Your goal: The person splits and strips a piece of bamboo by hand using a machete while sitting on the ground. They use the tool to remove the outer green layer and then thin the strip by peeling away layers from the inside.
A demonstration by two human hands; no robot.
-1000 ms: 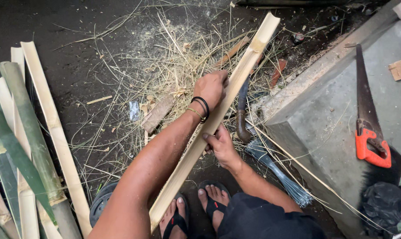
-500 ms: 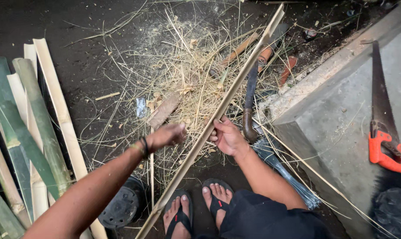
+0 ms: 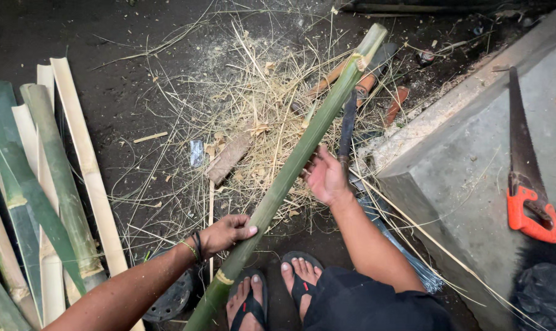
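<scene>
Long green bamboo strip (image 3: 290, 175) runs diagonally from near the feet up over the straw pile (image 3: 259, 104). Left hand (image 3: 226, 233) curled on its lower part, fingers closed against it; right hand (image 3: 326, 178) cups it mid-length, fingers loosely half-open, so not a firm clamp. Risk: split edges could cut a palm if the strip slides, and the dark blade (image 3: 346, 125) just beside the right hand is close to bare fingers and toes. Count: 1 held strip, roughly 8 split lengths stacked left (image 3: 57, 184), 1 orange-handled saw (image 3: 526, 184), 2 sandals.
</scene>
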